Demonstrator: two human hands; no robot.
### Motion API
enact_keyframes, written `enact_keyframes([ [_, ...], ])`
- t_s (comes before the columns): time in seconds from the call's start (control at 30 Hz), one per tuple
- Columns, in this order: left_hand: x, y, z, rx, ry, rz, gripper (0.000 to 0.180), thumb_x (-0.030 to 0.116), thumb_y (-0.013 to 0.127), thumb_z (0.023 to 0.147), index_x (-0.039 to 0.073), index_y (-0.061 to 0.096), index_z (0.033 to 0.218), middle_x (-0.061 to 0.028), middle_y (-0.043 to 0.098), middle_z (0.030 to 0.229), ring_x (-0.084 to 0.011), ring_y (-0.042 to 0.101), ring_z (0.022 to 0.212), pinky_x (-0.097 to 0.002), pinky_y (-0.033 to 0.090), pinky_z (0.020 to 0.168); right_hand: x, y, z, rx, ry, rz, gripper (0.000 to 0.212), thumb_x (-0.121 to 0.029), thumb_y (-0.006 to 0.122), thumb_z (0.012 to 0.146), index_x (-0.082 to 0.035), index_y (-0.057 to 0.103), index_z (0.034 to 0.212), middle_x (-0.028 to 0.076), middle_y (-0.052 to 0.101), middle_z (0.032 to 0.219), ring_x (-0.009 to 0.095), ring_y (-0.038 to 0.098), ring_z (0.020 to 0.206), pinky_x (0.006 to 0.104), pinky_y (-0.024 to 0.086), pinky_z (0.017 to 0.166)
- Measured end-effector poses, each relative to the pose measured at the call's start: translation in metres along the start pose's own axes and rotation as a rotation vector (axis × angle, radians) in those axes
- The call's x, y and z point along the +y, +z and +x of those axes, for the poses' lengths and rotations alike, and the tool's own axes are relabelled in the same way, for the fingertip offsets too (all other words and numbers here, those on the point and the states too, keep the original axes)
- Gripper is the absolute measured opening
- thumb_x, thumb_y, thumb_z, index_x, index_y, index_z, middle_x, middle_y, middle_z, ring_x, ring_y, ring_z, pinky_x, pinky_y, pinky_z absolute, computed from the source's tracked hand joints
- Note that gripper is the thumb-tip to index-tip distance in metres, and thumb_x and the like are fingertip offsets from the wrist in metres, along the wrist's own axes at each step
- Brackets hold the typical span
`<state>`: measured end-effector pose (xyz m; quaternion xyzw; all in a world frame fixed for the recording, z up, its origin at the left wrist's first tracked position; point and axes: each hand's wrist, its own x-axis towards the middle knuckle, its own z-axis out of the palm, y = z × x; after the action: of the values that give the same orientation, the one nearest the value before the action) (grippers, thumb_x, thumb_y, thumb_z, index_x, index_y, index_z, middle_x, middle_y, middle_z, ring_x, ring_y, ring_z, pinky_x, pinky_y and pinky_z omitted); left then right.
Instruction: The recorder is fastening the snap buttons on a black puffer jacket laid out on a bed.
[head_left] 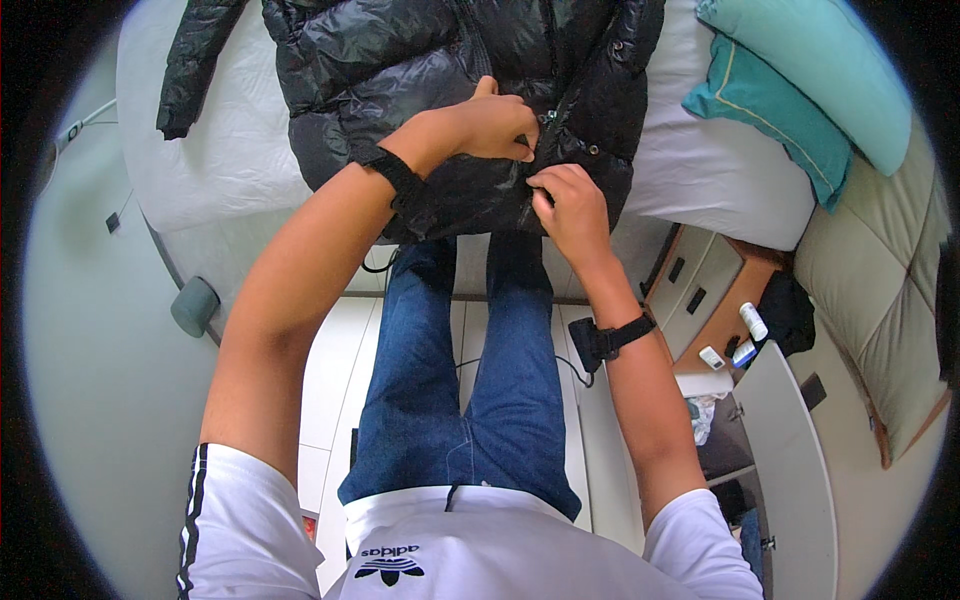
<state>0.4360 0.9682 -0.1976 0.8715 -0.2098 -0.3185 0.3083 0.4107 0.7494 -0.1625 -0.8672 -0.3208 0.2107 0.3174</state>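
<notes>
A shiny black puffer jacket (390,90) lies front up across the bed, its lower hem toward me. One sleeve (195,70) stretches out to the left. Small metal snaps (594,150) dot the right side of its front, and a silvery fitting (548,118) shows by the front opening. My left hand (490,125) has its fingers curled down onto the jacket beside that opening. Lower and to the right, my right hand (574,208) pinches the front edge near the hem. What exactly lies between the fingertips is partly hidden. Black straps circle both wrists.
White sheet (720,190) covers the bed. Teal pillows (770,110) lie at its right, by a padded beige headboard (865,270). A wooden nightstand (725,315) holds small bottles; below, a white cabinet door (780,460) hangs open. Left stands a grey-green rounded object (194,306).
</notes>
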Motion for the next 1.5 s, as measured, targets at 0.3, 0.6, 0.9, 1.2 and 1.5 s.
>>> enact_keyframes([
  [0.3, 0.004, 0.002, 0.006, -0.063, 0.007, 0.016, 0.015, 0.033, 0.074, 0.086, 0.022, 0.079, 0.094, 0.0, 0.073, 0.087, -0.0224, 0.063, 0.103, -0.0477, 0.031, 0.089, -0.001, 0.003, -0.001, 0.033, -0.011, -0.032, 0.015, -0.001, 0.071, 0.075, -0.003, 0.073, 0.09, 0.01, 0.07, 0.093, 0.029, 0.066, 0.093, 0.0395, 0.054, 0.084],
  [0.6, 0.002, 0.003, 0.015, -0.158, -0.032, -0.018, 0.015, 0.033, 0.075, 0.084, 0.023, 0.08, 0.093, -0.0009, 0.074, 0.09, -0.0238, 0.065, 0.1, -0.049, 0.031, 0.089, 0.002, 0.003, 0.0, 0.05, -0.033, -0.029, 0.014, -0.001, 0.073, 0.074, -0.004, 0.072, 0.088, 0.009, 0.07, 0.092, 0.028, 0.067, 0.091, 0.039, 0.054, 0.082],
  [0.9, 0.01, -0.002, 0.024, -0.134, -0.074, 0.052, 0.015, 0.035, 0.08, 0.079, 0.025, 0.081, 0.09, -0.0002, 0.073, 0.089, -0.0258, 0.061, 0.107, -0.0514, 0.031, 0.094, 0.02, -0.003, 0.01, 0.0, -0.059, 0.051, 0.011, -0.006, 0.074, 0.079, -0.004, 0.07, 0.09, 0.009, 0.069, 0.09, 0.03, 0.066, 0.09, 0.0399, 0.054, 0.08],
  [1.2, 0.02, 0.013, 0.035, 0.036, -0.301, 0.257, 0.024, 0.032, 0.083, 0.076, 0.015, 0.079, 0.092, -0.0016, 0.072, 0.087, -0.026, 0.061, 0.111, -0.0552, 0.033, 0.097, 0.037, 0.0, 0.031, -0.102, -0.024, 0.031, 0.011, -0.009, 0.073, 0.082, -0.005, 0.07, 0.091, 0.012, 0.069, 0.091, 0.033, 0.065, 0.09, 0.0424, 0.053, 0.08],
  [1.5, 0.098, 0.098, -0.077, 0.13, -0.841, -1.438, 0.037, 0.043, 0.067, 0.097, 0.007, 0.068, 0.103, -0.0082, 0.065, 0.118, -0.0169, 0.061, 0.104, -0.0361, 0.054, 0.077, 0.035, -0.003, 0.031, -0.131, 0.034, 0.081, 0.011, -0.01, 0.074, 0.082, -0.006, 0.072, 0.092, 0.012, 0.07, 0.092, 0.033, 0.067, 0.091, 0.0424, 0.053, 0.08],
])
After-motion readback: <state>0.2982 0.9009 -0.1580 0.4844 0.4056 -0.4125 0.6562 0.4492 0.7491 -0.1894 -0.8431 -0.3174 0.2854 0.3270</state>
